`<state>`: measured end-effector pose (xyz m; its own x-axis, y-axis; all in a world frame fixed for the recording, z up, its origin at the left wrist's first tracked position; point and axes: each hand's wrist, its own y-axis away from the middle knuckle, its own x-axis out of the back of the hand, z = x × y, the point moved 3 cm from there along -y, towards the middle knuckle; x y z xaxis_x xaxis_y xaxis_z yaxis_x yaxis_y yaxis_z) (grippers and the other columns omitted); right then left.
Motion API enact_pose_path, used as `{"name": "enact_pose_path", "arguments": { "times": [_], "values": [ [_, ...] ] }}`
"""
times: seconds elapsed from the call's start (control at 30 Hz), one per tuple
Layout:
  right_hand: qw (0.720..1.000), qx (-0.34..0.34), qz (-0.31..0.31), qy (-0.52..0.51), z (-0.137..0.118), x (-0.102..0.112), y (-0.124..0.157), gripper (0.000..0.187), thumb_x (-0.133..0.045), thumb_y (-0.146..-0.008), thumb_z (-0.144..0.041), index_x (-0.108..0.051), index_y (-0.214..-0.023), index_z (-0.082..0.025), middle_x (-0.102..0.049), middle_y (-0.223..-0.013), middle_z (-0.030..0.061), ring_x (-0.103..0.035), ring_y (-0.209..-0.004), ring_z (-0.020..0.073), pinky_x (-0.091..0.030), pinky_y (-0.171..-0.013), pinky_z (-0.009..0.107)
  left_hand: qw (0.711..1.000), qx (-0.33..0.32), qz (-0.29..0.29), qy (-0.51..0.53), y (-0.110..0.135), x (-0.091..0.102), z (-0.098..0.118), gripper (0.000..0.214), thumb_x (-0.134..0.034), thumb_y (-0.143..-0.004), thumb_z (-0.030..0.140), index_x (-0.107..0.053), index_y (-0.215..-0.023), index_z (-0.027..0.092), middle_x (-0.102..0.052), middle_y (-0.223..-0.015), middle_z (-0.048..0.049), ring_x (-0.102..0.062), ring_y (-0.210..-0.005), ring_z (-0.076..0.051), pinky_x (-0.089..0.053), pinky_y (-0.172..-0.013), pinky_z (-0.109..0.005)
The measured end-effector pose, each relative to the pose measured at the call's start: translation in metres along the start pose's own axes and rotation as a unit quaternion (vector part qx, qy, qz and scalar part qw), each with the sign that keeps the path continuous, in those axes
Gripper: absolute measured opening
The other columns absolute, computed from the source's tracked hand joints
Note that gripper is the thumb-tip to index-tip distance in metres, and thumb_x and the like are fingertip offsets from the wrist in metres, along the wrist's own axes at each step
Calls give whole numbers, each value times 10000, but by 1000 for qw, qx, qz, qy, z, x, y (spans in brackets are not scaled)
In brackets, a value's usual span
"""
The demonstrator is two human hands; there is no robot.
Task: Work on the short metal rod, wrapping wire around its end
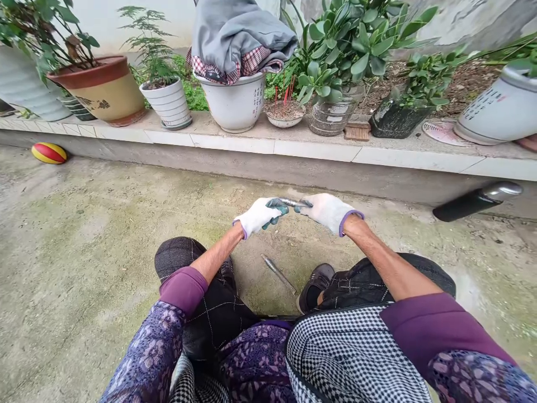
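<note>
Both of my hands wear white knit gloves with green-grey coated fingers. My left hand [260, 215] is closed on one end of a slim, silvery metal bolt [290, 202]. At the bolt's other end, the fingertips of my right hand [326, 211] pinch it. It lies roughly level between the hands, above the ground; its ends are covered by my fingers. A second, longer-looking metal bolt [278, 274] lies slanted on the concrete between my feet, touched by neither hand.
A low tiled ledge [235, 142] runs across ahead, carrying several potted plants and a white pot [230, 103] topped with grey cloth. To the right, a black bottle-like cylinder [465, 204] lies by the ledge. A red-and-yellow ball [49, 153] sits far left. My knees flank the hands.
</note>
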<state>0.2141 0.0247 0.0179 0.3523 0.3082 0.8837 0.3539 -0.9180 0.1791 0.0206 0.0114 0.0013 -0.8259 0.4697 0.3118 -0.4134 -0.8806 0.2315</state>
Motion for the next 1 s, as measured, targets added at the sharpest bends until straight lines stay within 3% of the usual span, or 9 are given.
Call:
{"name": "enact_pose_path", "arguments": {
  "times": [0.1,0.2,0.37,0.47,0.57,0.67,0.77,0.83,1.0],
  "values": [
    [996,-52,10,-78,-4,7,4,300,-538,-867,-472,-615,-805,-189,-563,-628,7,-480,-493,113,-362,-450,231,997,10,-4,80,0,0,3,238,-597,-789,315,-667,-939,144,-478,-535,63,-374,-408,-55,-283,-358,-162],
    [966,-99,-21,-239,-12,6,11,317,-593,-833,-491,-599,-802,-175,-514,-573,-22,-419,-392,80,-343,-342,212,995,2,-4,101,1,3,7,187,-595,-793,282,-651,-903,141,-476,-528,64,-365,-395,-48,-285,-354,-162],
    [907,-56,-91,-408,-19,1,18,423,-728,-702,-512,-635,-867,-134,-516,-528,-34,-403,-349,70,-355,-272,206,997,-5,-4,72,6,4,12,154,-594,-812,289,-597,-763,144,-475,-532,58,-374,-396,-46,-299,-353,-176],
    [870,-40,-128,-474,-21,-4,21,460,-725,-713,-510,-658,-947,-120,-484,-509,-56,-364,-333,60,-347,-265,201,998,-8,12,58,4,5,11,150,-591,-811,268,-568,-720,152,-477,-530,57,-379,-394,-47,-301,-356,-178],
    [831,-33,-129,-541,-28,-8,22,447,-689,-761,-510,-651,-999,-134,-451,-512,-74,-341,-342,56,-329,-274,191,996,-35,46,65,-3,12,10,104,-585,-807,244,-594,-771,146,-543,-596,38,-409,-414,-46,-323,-379,-180],
    [813,-37,-98,-573,-35,-14,18,414,-675,-772,-515,-619,-972,-157,-472,-525,-71,-374,-361,67,-353,-289,192,988,-63,37,133,-11,16,11,114,-646,-762,217,-629,-833,130,-630,-745,-5,-535,-557,-63,-447,-526,-195],
    [817,-45,-45,-573,-42,-23,9,371,-648,-782,-531,-564,-866,-179,-505,-528,-58,-403,-361,77,-387,-298,208,968,-71,-15,242,-14,12,15,253,-724,-722,259,-649,-920,120,-678,-879,-50,-620,-759,-112,-515,-736,-261],
    [830,-43,-20,-555,-45,-28,3,364,-641,-781,-536,-526,-813,-192,-545,-546,-38,-460,-386,93,-435,-334,226,958,-63,-15,281,-15,8,17,292,-735,-730,301,-645,-936,114,-680,-851,-53,-621,-745,-118,-518,-750,-276],
    [924,2,-16,-381,-44,-17,-6,243,-678,-778,-396,-590,-797,-171,-660,-687,33,-595,-565,120,-508,-492,217,960,-28,73,268,-15,17,21,204,-733,-743,250,-599,-803,108,-649,-730,-29,-599,-607,-99,-527,-666,-262]
  ]
}}
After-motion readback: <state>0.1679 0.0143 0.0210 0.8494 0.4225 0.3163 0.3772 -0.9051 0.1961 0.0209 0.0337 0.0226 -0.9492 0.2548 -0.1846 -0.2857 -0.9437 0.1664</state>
